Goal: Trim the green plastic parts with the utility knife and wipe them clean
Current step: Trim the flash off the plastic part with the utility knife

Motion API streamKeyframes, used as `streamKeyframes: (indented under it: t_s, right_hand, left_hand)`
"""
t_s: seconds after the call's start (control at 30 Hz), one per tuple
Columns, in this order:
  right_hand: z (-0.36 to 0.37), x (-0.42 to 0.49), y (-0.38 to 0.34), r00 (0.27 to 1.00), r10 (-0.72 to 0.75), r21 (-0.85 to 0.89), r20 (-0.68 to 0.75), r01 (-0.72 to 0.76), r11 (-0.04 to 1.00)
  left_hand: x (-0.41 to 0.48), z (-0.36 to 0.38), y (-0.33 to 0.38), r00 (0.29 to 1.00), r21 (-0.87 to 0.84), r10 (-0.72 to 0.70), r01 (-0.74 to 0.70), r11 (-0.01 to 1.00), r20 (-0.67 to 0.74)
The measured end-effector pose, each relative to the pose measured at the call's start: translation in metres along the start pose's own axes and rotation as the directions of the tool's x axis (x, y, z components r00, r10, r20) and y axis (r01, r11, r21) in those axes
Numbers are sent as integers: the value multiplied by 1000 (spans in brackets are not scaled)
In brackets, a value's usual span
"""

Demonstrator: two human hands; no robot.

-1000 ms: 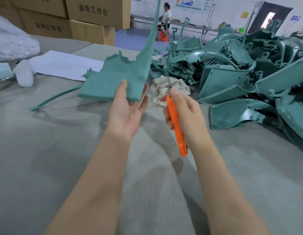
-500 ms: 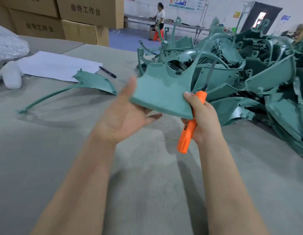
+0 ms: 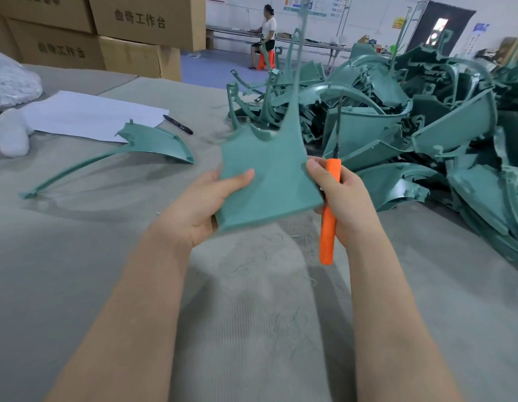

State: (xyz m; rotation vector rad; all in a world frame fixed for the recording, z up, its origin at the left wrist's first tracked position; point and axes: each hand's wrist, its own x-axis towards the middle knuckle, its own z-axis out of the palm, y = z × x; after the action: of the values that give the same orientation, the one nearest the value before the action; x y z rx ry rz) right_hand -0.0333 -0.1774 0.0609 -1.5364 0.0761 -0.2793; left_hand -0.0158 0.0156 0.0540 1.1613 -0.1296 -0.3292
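Left hand grips one green part, right hand one knife; one loose piece, one pen, a heap nearby.

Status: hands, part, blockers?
Left hand grips green part, held aloft. Right hand grips knife, blade up, thumb at part's edge. No blockers seen.

Bare forearms, bare left grip and right grip, short fingernails.
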Motion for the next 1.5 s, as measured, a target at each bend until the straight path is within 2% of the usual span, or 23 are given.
streamKeyframes:
  t_s: [0.1, 0.2, 0.27, 0.33, 0.4, 0.53, 0.8, 0.93, 1.07, 1.2, 1.27, 1.4, 1.5]
  right_hand:
    - [6, 2, 1, 983, -71, -138, -170, 48, 989]
    - [19, 1, 2, 986, -80, -236, -148, 43, 971]
    - [28, 0, 7, 976, -190, -391, -109, 134, 911]
    - [32, -1, 12, 951, -291, -539, -105, 192, 820]
    - [30, -1, 15, 922, -354, -587, -155, 203, 784]
    - [30, 0, 18, 881, -409, -537, -238, 232, 811]
    - [35, -1, 22, 886, -430, -541, -175, 278, 794]
    - [43, -4, 24, 894, -442, -528, -75, 340, 778]
    - [62, -15, 27, 877, -467, -582, 114, 439, 684]
    - [71, -22, 27, 840, -481, -553, 252, 533, 640]
    - [69, -21, 25, 844, -491, -531, 215, 523, 667]
    - [51, -10, 22, 870, -486, -535, -84, 372, 759]
    - [44, -6, 24, 873, -465, -560, -143, 316, 766]
  left_hand:
    - [3, -1, 9, 954, -178, 201, -242, 954, -222]
    - [7, -4, 12, 884, -272, 262, -382, 883, -388]
    - [8, -2, 9, 875, -318, 232, -384, 867, -425]
    - [8, 0, 6, 890, -361, 172, -339, 869, -421]
    - [7, 3, 7, 904, -392, 114, -288, 873, -412]
    - [6, 7, 5, 930, -430, 52, -217, 876, -364]
    - [8, 7, 4, 960, -483, -44, -98, 870, -275]
    - [4, 2, 8, 966, -572, -100, -56, 818, -237]
    - [5, 0, 12, 955, -604, -87, -107, 790, -282]
    - [7, -5, 15, 962, -595, -44, -130, 793, -268]
    - [6, -3, 16, 966, -597, -39, -125, 792, -254]
    - [4, 2, 15, 954, -593, -78, -114, 797, -288]
    - [2, 4, 14, 962, -605, -105, -72, 793, -253]
